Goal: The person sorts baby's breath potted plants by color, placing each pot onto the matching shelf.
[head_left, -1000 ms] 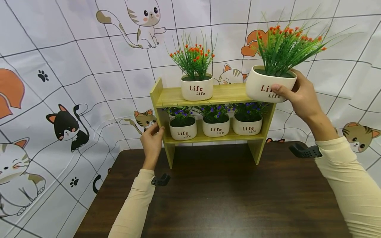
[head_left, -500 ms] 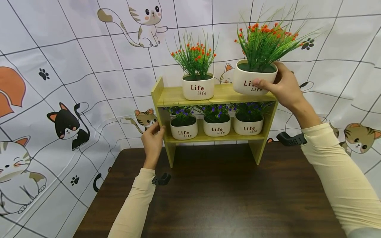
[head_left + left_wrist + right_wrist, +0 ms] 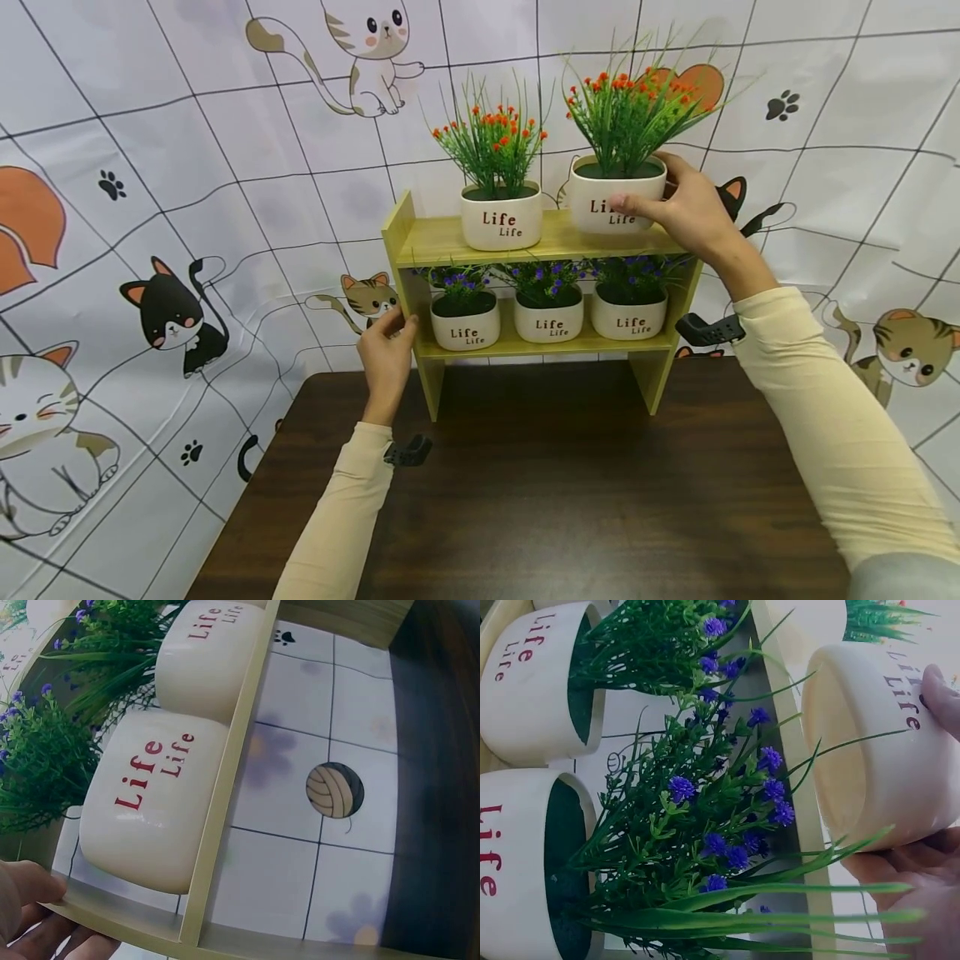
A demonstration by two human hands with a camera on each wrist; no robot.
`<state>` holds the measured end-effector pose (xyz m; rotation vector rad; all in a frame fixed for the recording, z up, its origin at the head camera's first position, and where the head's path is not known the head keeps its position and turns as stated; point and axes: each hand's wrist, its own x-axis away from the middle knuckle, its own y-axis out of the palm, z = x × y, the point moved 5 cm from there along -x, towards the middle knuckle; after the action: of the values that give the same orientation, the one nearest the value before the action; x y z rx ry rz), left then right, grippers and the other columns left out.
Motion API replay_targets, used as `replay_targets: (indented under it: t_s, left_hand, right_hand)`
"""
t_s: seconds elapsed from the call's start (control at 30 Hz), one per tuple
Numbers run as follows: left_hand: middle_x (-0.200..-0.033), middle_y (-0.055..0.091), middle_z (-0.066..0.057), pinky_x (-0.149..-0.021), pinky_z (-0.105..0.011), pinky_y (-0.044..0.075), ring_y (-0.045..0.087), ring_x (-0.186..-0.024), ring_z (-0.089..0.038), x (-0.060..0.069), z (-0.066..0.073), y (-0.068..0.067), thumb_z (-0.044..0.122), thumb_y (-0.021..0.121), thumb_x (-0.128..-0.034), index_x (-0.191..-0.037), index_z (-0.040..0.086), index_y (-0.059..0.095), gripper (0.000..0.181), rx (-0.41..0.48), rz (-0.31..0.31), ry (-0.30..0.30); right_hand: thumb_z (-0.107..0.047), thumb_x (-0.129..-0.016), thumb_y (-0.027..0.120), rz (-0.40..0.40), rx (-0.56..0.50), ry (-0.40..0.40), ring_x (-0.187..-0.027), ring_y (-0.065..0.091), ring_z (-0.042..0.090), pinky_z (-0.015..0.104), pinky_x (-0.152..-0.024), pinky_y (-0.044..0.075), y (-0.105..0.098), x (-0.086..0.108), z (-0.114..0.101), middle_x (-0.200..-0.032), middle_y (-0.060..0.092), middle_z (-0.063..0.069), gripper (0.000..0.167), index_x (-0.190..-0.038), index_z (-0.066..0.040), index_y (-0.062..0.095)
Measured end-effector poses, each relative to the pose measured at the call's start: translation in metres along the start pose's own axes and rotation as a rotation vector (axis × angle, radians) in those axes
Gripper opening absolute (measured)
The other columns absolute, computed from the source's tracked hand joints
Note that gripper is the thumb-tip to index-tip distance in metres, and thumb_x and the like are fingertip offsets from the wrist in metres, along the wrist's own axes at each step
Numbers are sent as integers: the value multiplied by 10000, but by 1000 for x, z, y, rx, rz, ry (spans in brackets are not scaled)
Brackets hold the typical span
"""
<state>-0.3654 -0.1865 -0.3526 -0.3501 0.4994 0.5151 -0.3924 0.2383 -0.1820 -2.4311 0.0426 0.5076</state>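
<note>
My right hand (image 3: 693,208) grips a white oval flowerpot (image 3: 588,200) of orange flowers and grass, thumb on its front. The pot is over the right half of the top board of a small wooden shelf (image 3: 555,237); its underside shows in the right wrist view. Another orange-flowered pot (image 3: 501,221) stands left of it on the same board. My left hand (image 3: 386,358) pinches the shelf's left side panel, with the thumb (image 3: 34,883) on one side and fingers on the other. Three purple-flowered pots, including the left one (image 3: 465,329), line the lower board.
The shelf stands at the back of a dark brown table (image 3: 525,500), close to a white wall covering (image 3: 247,167) with grid lines and cartoon cats. Black straps (image 3: 708,331) circle both wrists.
My right hand has carried the orange-flowered pot leftward, from beyond the shelf's right end to over the top board, beside the other pot. The left hand keeps its hold on the panel.
</note>
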Motion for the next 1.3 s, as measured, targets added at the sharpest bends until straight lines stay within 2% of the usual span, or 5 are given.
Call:
replay_targets:
  t_s: [0.3,0.5,0.63,0.83,1.3]
  left_hand:
    - [-1132,805,-198,-762,-152,532,792,-1009,-320,-1,1,0,113,757,-981,-1222,-8,790,271,-8,3,5]
    - [-1133,805,-197,-857,-409,619,792,-1016,-327,0,0,0,116,756,-983,-1219,-6,791,269,-4,5,5]
    - [-1129,805,-201,-864,-459,622,792,-1009,-331,1,-1,0,111,756,-982,-1217,-12,790,267,-2,7,6]
    - [-1121,807,-199,-804,-295,600,793,-1004,-329,2,-1,1,116,758,-982,-1207,-9,795,260,-9,1,3]
    - [-1124,805,-205,-729,-68,481,791,-1007,-327,-1,-1,1,107,759,-976,-1188,-23,796,251,1,10,0]
  right_hand:
    - [-551,-1003,666,-102,76,-1,-1418,513,481,634,-1139,408,13,-14,4,-1537,501,364,1028,-1721,-87,96]
    - [-613,-1010,619,-180,146,32,-1525,393,513,663,-1204,355,22,-18,9,-1603,414,382,1082,-1721,-83,-1]
    - [-605,-1012,623,-173,135,49,-1508,419,507,653,-1183,379,24,-17,10,-1619,398,374,1098,-1714,-69,-30]
    - [-596,-992,657,-131,48,104,-1445,474,485,616,-1148,390,25,-11,14,-1659,357,341,1099,-1681,-46,0]
    - [-556,-1002,667,-95,42,60,-1507,427,488,638,-1182,396,24,-11,11,-1651,356,353,1068,-1701,-43,44]
